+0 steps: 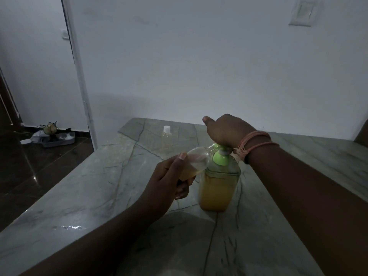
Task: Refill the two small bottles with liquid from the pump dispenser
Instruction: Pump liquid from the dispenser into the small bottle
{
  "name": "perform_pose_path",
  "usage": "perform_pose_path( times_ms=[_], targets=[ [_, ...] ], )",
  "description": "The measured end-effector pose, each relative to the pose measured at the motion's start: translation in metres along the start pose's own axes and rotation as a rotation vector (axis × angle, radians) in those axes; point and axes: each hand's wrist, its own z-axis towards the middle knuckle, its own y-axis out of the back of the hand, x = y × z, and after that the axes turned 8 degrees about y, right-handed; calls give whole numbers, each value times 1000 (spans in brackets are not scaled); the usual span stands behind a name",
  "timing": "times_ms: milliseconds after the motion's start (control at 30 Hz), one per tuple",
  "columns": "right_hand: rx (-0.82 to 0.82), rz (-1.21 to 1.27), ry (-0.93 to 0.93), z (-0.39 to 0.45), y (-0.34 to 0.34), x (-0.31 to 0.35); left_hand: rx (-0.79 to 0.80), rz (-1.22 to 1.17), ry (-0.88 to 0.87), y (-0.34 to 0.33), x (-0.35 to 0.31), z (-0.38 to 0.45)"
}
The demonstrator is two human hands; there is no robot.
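The pump dispenser point(218, 186) stands on the grey marble counter point(99, 186), its clear body about two-thirds full of yellow-orange liquid. The right hand point(227, 130) presses down on its green pump head, palm closed over the top. The left hand point(169, 180) has its grip around a small clear bottle point(196, 160), tilted with its mouth apparently at the spout, a little yellow liquid pooled inside. Farther back, a second small bottle point(166, 138) stands upright, white-capped.

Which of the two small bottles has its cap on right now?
The far bottle, standing upright alone on the counter with a white cap. The other bottle is uncapped, tilted in the left hand at the dispenser spout.
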Motion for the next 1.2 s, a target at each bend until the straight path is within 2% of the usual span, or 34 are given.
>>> perform_pose_path(
  times_ms=[367, 533, 767, 867, 967, 1200],
  targets=[
    [67, 3, 23, -6, 1, 2, 1, 3, -6, 0, 1, 0],
    [17, 148, 0, -5, -1, 0, -4, 17, -11, 0, -1, -1],
    [80, 85, 0, -7, -2, -1, -21, 38, -4, 0, 1, 0],
    [14, -2, 3, -5, 0, 2, -20, 39, -1, -1, -1, -1],
    [-62, 14, 15, -1, -5, -2, -25, 44, 10, -1, -1, 0],
    [-36, 45, -24, -2, -7, -5, -14, 12, 7, -1, 1, -1]
  ],
)
